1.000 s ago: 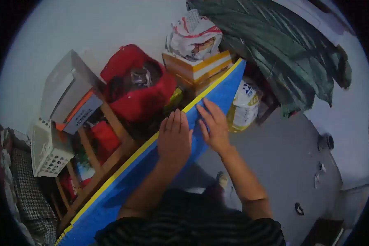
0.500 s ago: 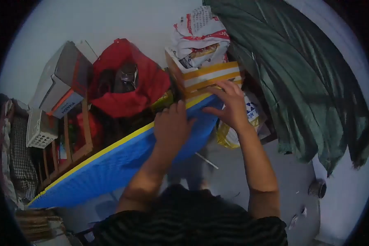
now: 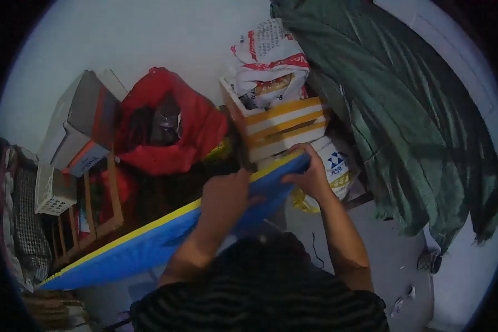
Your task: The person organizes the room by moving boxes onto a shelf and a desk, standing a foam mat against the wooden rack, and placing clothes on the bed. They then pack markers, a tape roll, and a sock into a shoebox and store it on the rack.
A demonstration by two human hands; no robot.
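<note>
A long blue board (image 3: 149,246) with a yellow edge slants across the view from lower left to centre. My right hand (image 3: 310,174) grips its right end, fingers over the yellow edge and thumb on the blue face. Further left, my left hand (image 3: 224,200) is bent over the same edge, its fingertips hidden behind the board. Just beyond the right end stand a yellow-and-white striped box (image 3: 285,128) and a white-and-yellow bag (image 3: 335,166).
Behind the board are a wooden rack (image 3: 102,224), an open red bag (image 3: 196,124), a grey box (image 3: 80,119) and a white perforated basket (image 3: 55,191). A printed plastic bag (image 3: 274,63) tops the striped box. Green cloth (image 3: 404,127) hangs at right.
The board's right end has come down and nearer, uncovering more of the striped box. My right hand has moved from resting at the edge to gripping the end. The view has shifted.
</note>
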